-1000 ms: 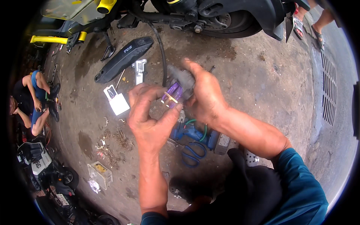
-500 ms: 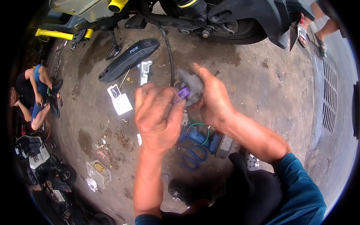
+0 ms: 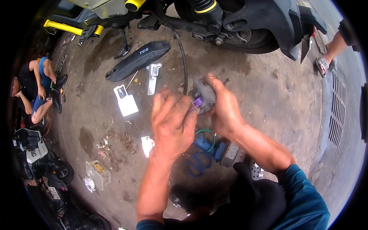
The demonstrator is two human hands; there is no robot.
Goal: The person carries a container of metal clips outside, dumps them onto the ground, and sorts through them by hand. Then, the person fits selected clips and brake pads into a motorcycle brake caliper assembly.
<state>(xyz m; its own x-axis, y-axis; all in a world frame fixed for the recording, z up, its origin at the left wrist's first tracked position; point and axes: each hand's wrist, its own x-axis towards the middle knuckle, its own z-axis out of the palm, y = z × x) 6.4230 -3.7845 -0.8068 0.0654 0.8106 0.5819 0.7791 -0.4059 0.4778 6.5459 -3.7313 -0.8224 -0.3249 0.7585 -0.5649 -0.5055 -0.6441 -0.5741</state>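
A dirty grey metal part that looks like a brake caliper [image 3: 207, 94] is gripped in my right hand [image 3: 229, 111], thumb along its top and fingers curled underneath. My left hand [image 3: 172, 124] pinches a shiny purple piece [image 3: 197, 102] at the caliper's left side. The purple piece sits partly inside the caliper, and my fingers cover its near end. A thin wire-like bit sticks up by my left fingertips; what it belongs to I cannot make out.
A scooter's rear wheel [image 3: 255, 40] and a hanging black hose [image 3: 181, 53] are beyond my hands. On the floor lie a long black cover [image 3: 138, 61], a silver bracket [image 3: 153, 78], a white card [image 3: 127, 104], blue scissors [image 3: 199, 164] and a clear box [image 3: 98, 174]. Another person [image 3: 40, 84] sits at left.
Both hands have shifted slightly right with the caliper, the purple piece still between them. The view has moved a little. At the upper right, another person's feet have stepped to a new place.
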